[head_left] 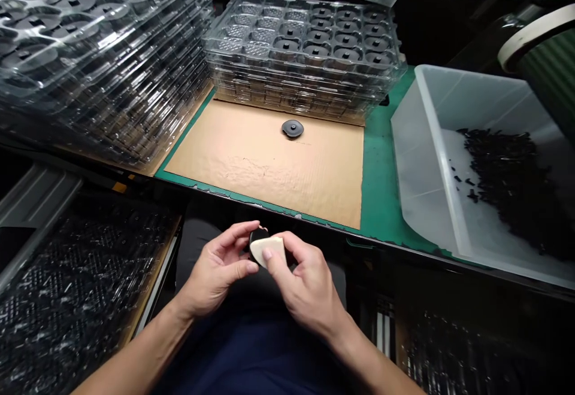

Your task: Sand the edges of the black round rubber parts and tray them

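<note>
Above my lap, just in front of the table edge, my left hand holds a black round part by its rim, between thumb and fingers. My right hand pinches a cream-coloured flat pad, with the thumb on top, and keeps it against the black part. The pad covers much of that part's face. A similar black disc with a small raised centre lies on the cardboard sheet beyond my hands.
Clear plastic trays holding black discs are stacked at the back, with some pockets unfilled. A taller tray stack rises at left. On the green tabletop, right, stands a translucent bin with small black pieces. More trays sit lower left.
</note>
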{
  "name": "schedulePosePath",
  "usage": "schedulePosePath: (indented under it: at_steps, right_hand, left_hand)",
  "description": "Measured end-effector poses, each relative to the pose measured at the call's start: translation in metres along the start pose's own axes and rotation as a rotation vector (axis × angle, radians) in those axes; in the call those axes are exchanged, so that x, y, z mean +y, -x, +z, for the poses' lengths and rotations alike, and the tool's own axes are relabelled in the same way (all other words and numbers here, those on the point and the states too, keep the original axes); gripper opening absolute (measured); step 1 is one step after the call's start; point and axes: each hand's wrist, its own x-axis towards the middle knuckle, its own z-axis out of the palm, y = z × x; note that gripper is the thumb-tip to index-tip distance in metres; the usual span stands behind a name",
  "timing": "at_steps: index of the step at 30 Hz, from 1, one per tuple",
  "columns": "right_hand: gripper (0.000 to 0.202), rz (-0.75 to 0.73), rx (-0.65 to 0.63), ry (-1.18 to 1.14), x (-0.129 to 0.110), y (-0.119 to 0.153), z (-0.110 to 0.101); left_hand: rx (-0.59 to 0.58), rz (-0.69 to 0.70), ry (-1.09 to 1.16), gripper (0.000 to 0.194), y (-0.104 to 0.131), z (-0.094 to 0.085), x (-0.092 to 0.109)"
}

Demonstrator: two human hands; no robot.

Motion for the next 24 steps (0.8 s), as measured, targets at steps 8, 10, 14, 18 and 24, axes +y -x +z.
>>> schedulePosePath:
  at_steps: [8,10,14,18,24]
  right_hand:
    - [0.025,-0.273,0.118,0.420,-0.001,-0.003,-0.013]
    - [0.026,-0.347,0.106,0.514,-0.001,-0.005,-0.016]
    - [0.026,-0.459,-0.036,0.541,-0.001,-0.011,-0.020]
    - [0.022,-0.505,-0.020,0.219,0.004,-0.014,-0.024]
    - [0.021,-0.121,0.095,-0.043,0.020,-0.003,-0.026]
  left_hand:
    - [0.036,0.002,0.008,0.061,0.008,0.004,0.018]
    - [-0.020,-0.077,0.024,0.060,0.010,0.000,0.017]
    - [-0.112,-0.238,0.091,0.058,0.015,-0.007,0.012]
    - [-0.137,-0.231,0.149,0.059,0.016,-0.002,0.011]
    - [-0.088,-0.093,0.145,0.061,0.014,0.007,0.019]
